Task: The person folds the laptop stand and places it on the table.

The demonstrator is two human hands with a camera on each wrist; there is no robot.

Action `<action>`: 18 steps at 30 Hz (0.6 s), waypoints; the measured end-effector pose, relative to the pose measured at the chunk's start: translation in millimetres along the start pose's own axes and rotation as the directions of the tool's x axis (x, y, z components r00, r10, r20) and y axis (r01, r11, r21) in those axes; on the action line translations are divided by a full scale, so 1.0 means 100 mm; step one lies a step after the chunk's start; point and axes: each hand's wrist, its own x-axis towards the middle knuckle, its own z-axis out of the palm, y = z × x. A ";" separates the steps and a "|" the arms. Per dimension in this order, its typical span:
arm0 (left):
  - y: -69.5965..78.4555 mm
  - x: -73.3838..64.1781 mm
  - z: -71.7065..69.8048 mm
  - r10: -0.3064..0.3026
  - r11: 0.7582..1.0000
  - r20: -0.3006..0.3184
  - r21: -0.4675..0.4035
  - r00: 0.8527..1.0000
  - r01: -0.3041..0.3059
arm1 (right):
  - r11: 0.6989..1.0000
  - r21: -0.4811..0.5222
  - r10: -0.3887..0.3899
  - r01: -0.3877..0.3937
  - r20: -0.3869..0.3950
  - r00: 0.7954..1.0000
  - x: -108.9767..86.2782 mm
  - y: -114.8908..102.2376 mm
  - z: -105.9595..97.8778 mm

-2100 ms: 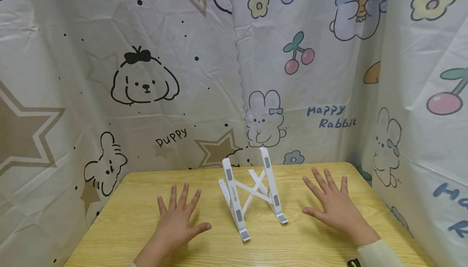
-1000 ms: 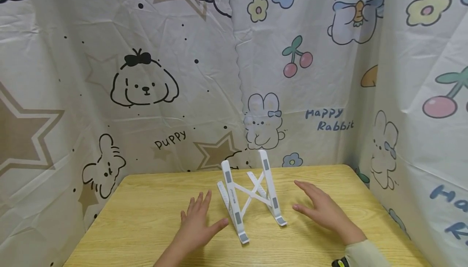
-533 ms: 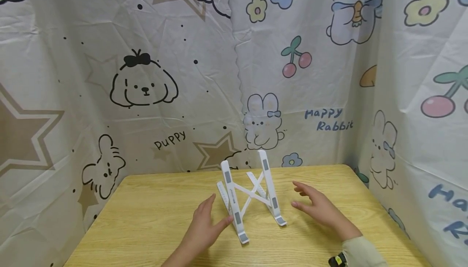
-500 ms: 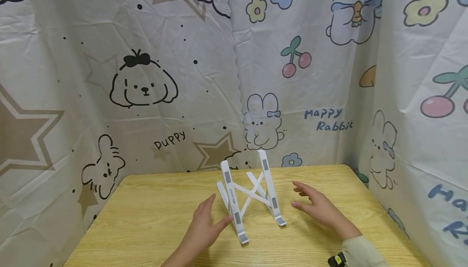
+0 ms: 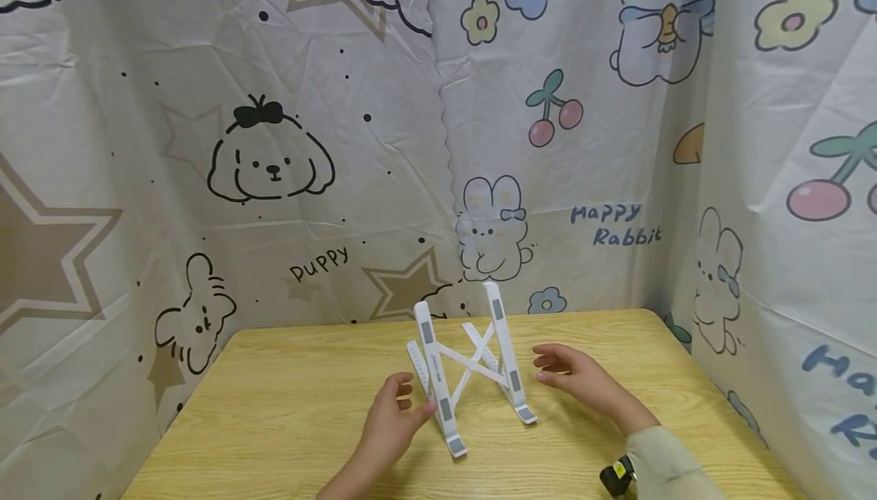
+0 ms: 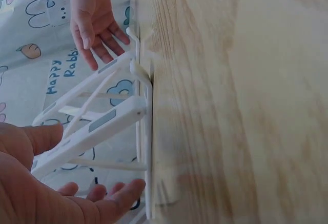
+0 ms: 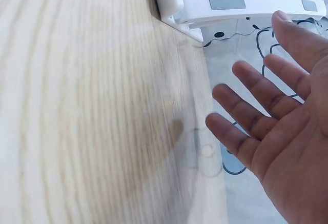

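A white folding laptop stand [image 5: 439,380] with grey pads stands unfolded on the wooden table, its two rails tilted back and joined by crossed struts. My left hand [image 5: 393,422] is at the left rail, thumb in front and fingers loosely bent to its outer side. In the left wrist view, the rail [image 6: 102,124] passes between thumb and fingers without a firm grip; whether the thumb touches it I cannot tell. My right hand [image 5: 578,380] hovers off the right rail, fingers slightly bent. The right wrist view has this palm [image 7: 294,131] facing the stand, apart from it, holding nothing.
The light wooden table [image 5: 288,393] extends around the stand. Behind and at both sides hangs a cartoon-printed curtain [image 5: 384,142], close to the table's back edge. A black device [image 5: 617,477] sits at the right wrist beside a pale sleeve [image 5: 668,462].
Both spread hands have come inward to the stand's two sides, and their fingers have relaxed into a slight bend. The stand has stayed in place.
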 end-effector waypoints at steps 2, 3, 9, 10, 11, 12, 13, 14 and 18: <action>-0.01 0.01 0.03 -0.019 0.998 0.008 -0.056 1.000 0.019 | 0.999 0.045 -0.013 0.012 0.028 1.000 0.04 0.02 0.00; -0.01 0.01 0.04 -0.024 0.996 0.012 -0.087 1.000 0.025 | 0.997 0.074 -0.016 0.013 0.043 0.999 0.06 0.03 0.00; -0.03 0.03 0.13 -0.043 0.970 0.023 -0.238 0.999 0.048 | 0.968 0.244 0.027 -0.056 0.118 0.993 0.16 0.02 0.01; -0.03 0.03 0.13 -0.049 0.965 0.026 -0.256 0.998 0.055 | 0.962 0.263 0.036 -0.069 0.131 0.991 0.17 0.02 0.01; -0.04 0.04 0.15 -0.053 0.960 0.028 -0.273 0.998 0.059 | 0.956 0.283 0.042 -0.081 0.143 0.989 0.18 0.02 0.02; -0.04 0.04 0.16 -0.059 0.955 0.029 -0.289 0.998 0.065 | 0.950 0.296 0.052 -0.095 0.151 0.987 0.20 0.01 0.02; -0.04 0.05 0.17 -0.065 0.950 0.030 -0.305 0.997 0.071 | 0.947 0.304 0.058 -0.104 0.157 0.986 0.21 0.02 0.03; -0.05 0.05 0.18 -0.070 0.943 0.032 -0.323 0.997 0.077 | 0.944 0.310 0.063 -0.111 0.161 0.985 0.22 0.02 0.03; -0.05 0.06 0.22 -0.083 0.928 0.025 -0.361 0.996 0.087 | 0.930 0.338 0.092 -0.144 0.165 0.982 0.26 0.02 0.06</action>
